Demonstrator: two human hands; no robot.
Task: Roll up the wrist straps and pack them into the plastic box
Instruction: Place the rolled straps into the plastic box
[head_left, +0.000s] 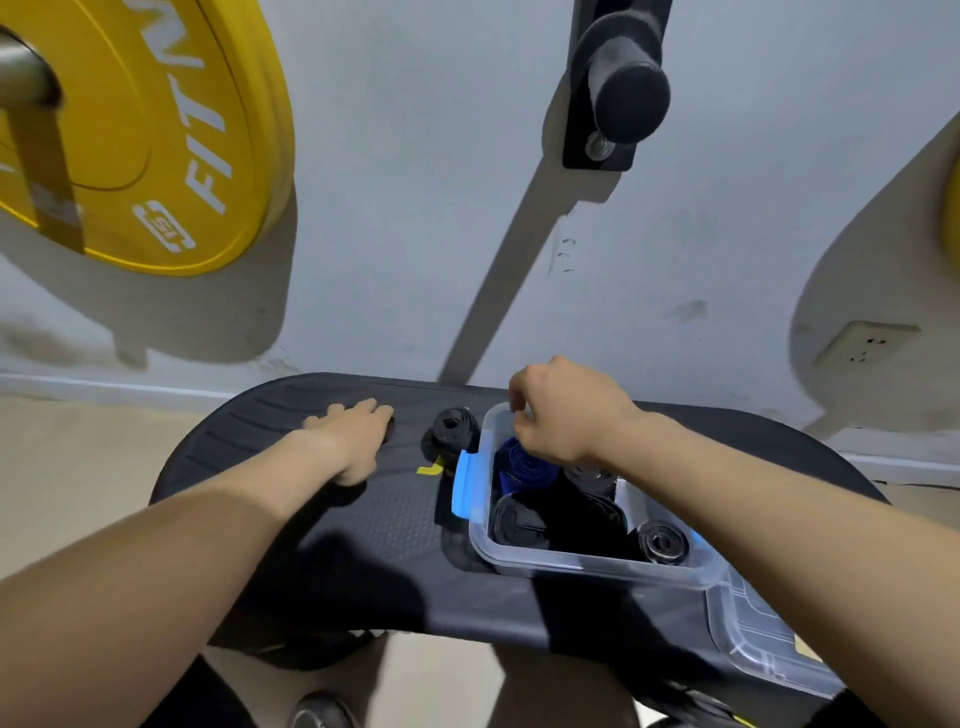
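While my left hand (353, 441) lies flat on the bench (363, 545), fingers straight, my right hand (563, 415) curls over the box (571, 564), perhaps pinching something; I cannot tell.

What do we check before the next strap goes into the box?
1. Plastic box open, lid off beside it: ok.
2. Black rolled strap packed: not ok, it lies on the bench outside the box.
3. Left hand flat on the bench: ok.
4. Right hand over the box, whether it holds anything: cannot tell.
5. Room left beside the blue roll: cannot tell.
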